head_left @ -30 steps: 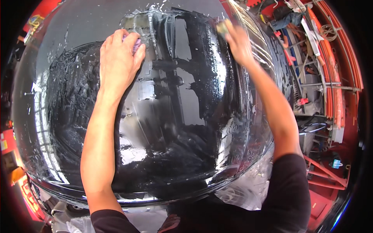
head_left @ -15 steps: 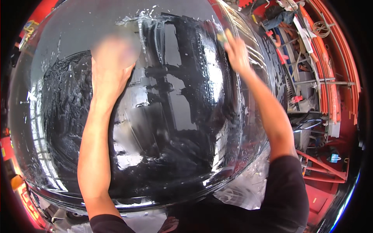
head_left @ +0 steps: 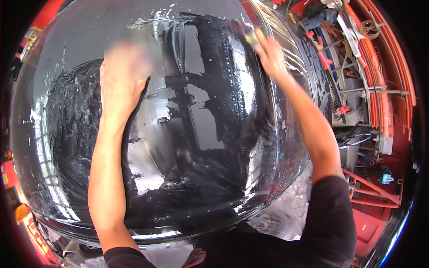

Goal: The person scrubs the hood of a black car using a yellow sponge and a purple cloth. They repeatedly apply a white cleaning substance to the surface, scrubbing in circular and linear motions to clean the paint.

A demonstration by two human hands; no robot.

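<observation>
Against a second ago, the right hand (head_left: 271,56), its fingers pinching a small yellowish pad (head_left: 251,37), sits farther toward the right side of the wet black vehicle panel (head_left: 187,205) beneath both hands, suggesting rubbing there. The left hand (head_left: 125,62) stays put; blur hides its grip.

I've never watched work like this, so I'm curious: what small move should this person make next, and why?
Perhaps a short stroke down the view with the yellowish pad in the right hand: it is at the upper right of the black panel, whose surface lower in the view looks streaky and patchy. The left hand is too blurred to judge.
</observation>
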